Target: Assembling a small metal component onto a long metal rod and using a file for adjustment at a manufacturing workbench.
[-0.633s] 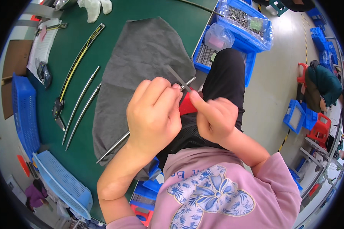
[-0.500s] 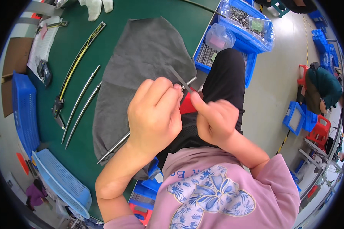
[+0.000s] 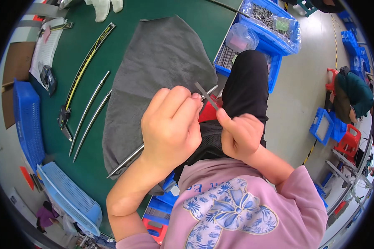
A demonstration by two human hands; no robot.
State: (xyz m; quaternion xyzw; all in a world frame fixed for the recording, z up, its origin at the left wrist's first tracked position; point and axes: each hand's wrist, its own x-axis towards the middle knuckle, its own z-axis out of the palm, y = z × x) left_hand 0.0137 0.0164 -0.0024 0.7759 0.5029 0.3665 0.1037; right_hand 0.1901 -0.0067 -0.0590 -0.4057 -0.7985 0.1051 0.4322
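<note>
My left hand [image 3: 170, 124] is closed round a slim shiny metal rod [image 3: 126, 162]. The rod slants from the lower left, passes under my wrist, and its tip shows beyond my fingers. My right hand [image 3: 242, 135] pinches a thin flat metal file [image 3: 206, 94] between thumb and fingers. The file crosses the rod near its tip, seemingly touching it. Beneath my left hand a dark grey cloth [image 3: 158, 58] covers part of the green table. Two similar metal rods [image 3: 88, 110] lie to the left, beside a long caliper [image 3: 85, 64].
Blue bins [image 3: 274, 76] with metal parts and a plastic bag [image 3: 240, 37] stand at the upper right, near my knee. Blue baskets [image 3: 68, 197] line the table's left edge. White gloves [image 3: 102, 8] lie at the back. Another person [image 3: 353, 95] is far right.
The file has drawn back across the rod, toward my body and slightly right, with my right hand. My left hand still grips the rod; the whole view has shifted slightly.
</note>
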